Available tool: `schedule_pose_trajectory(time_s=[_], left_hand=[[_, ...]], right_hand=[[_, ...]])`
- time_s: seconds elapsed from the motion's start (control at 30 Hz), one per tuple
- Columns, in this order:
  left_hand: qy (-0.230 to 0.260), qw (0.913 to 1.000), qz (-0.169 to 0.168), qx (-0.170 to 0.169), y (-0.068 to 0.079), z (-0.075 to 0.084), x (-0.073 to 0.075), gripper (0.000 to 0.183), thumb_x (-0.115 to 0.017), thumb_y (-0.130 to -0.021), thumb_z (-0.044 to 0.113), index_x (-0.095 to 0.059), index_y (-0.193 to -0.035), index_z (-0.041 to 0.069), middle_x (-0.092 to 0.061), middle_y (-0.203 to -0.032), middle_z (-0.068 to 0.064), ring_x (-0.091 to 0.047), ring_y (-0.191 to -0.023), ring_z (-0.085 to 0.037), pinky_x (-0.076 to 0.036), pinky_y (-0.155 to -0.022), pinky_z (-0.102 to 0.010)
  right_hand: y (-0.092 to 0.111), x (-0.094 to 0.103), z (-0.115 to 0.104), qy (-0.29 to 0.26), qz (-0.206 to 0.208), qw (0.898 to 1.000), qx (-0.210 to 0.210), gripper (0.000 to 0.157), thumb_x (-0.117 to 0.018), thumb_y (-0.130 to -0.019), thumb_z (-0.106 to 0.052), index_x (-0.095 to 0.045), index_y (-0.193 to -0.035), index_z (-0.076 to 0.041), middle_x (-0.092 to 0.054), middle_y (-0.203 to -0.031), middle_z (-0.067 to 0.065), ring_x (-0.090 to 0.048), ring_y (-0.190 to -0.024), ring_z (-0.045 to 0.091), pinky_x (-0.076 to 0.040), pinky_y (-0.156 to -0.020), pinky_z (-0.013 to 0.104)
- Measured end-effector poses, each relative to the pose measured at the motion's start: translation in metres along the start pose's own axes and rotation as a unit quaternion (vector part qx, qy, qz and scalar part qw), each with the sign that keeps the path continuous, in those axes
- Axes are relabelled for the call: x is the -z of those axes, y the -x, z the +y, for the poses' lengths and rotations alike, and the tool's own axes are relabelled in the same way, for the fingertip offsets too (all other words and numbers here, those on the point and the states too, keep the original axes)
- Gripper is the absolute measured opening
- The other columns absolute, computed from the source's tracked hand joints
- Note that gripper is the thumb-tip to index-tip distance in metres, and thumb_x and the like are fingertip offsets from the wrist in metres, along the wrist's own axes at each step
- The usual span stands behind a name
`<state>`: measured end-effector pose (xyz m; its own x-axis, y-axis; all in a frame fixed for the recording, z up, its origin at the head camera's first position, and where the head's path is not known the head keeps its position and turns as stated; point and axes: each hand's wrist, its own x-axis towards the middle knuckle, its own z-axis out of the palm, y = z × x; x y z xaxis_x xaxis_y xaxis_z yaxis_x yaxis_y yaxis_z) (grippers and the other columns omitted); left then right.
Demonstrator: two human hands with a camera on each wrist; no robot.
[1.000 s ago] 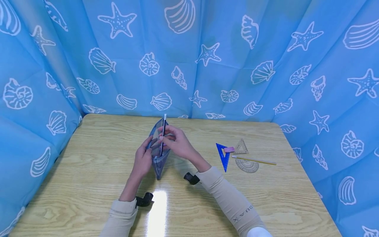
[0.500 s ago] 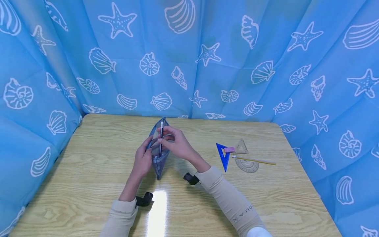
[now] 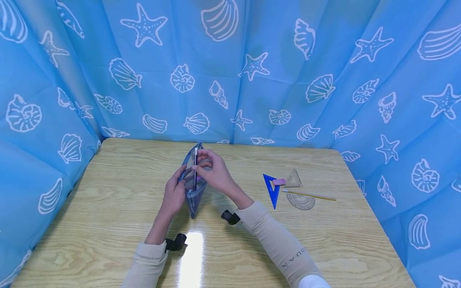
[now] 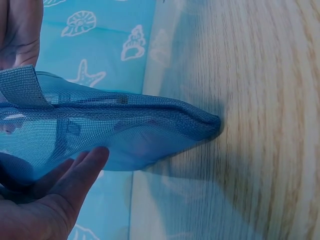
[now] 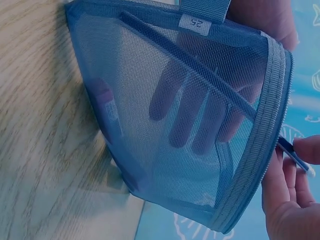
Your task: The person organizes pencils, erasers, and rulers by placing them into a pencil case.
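Note:
A blue mesh zip pouch (image 3: 194, 198) stands on the table with its mouth open toward the back. My left hand (image 3: 175, 194) holds its left side; in the right wrist view those fingers (image 5: 187, 110) show through the mesh. My right hand (image 3: 217, 172) pinches a dark pencil (image 3: 195, 160) near its white-tipped end at the mouth. Most of the pencil's shaft (image 5: 200, 70) lies slanted inside the pouch, seen through the mesh. Low in the pouch shows a pinkish piece (image 5: 101, 92), blurred by the mesh. The left wrist view has the pouch's narrow end (image 4: 200, 120) resting near the wood.
At the right of the table (image 3: 342, 240) lie a blue set square (image 3: 271, 190), a pink eraser (image 3: 279, 182), a clear set square (image 3: 293, 179), a yellow pencil (image 3: 313, 195) and a clear protractor (image 3: 300, 202). A blue shell-print curtain (image 3: 223, 52) hangs behind.
The dark pencil has slid down into the pouch, its white end dropping from above the rim to below it. My right hand has shifted slightly; the left hand has stayed put.

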<state>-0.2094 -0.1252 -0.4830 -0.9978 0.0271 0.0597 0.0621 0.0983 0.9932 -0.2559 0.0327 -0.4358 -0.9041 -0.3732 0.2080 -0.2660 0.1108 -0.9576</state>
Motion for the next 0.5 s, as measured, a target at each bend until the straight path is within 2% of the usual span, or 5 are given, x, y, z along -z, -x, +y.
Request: schedule_pose_trajectory(time_s=[0.07, 0.23, 0.5], left_hand=[[-0.007, 1.0, 0.0, 0.003, 0.0, 0.001, 0.0, 0.055, -0.025, -0.104, 0.003, -0.026, -0.159, 0.0, -0.043, -0.157, -0.021, -0.049, -0.138, -0.04, -0.05, -0.109, -0.052], [-0.01, 0.9999, -0.001, 0.003, 0.0, 0.001, 0.001, 0.056, -0.024, -0.104, 0.002, -0.026, -0.159, 0.0, -0.042, -0.157, -0.023, -0.048, -0.139, -0.042, -0.048, -0.111, -0.052], [-0.001, 1.0, 0.004, 0.001, 0.0, 0.0, 0.0, 0.056, -0.024, -0.103, 0.002, -0.026, -0.159, -0.001, -0.041, -0.157, -0.023, -0.048, -0.138, -0.042, -0.051, -0.109, -0.05]], right_hand=[[0.0, 0.0, 0.001, 0.003, 0.004, 1.0, 0.004, 0.04, -0.064, -0.096, -0.002, -0.055, -0.135, 0.005, -0.061, -0.118, 0.02, -0.069, -0.098, 0.027, -0.064, -0.078, 0.03], [0.0, 0.003, -0.001, 0.011, -0.007, 1.0, 0.001, 0.043, -0.061, -0.097, 0.001, -0.054, -0.139, 0.003, -0.061, -0.128, 0.021, -0.067, -0.112, 0.035, -0.063, -0.087, 0.033], [0.001, 0.016, -0.003, 0.02, -0.045, 0.999, -0.004, 0.049, -0.054, -0.101, 0.0, -0.045, -0.148, 0.002, -0.056, -0.142, 0.024, -0.062, -0.124, 0.037, -0.059, -0.099, 0.037]])
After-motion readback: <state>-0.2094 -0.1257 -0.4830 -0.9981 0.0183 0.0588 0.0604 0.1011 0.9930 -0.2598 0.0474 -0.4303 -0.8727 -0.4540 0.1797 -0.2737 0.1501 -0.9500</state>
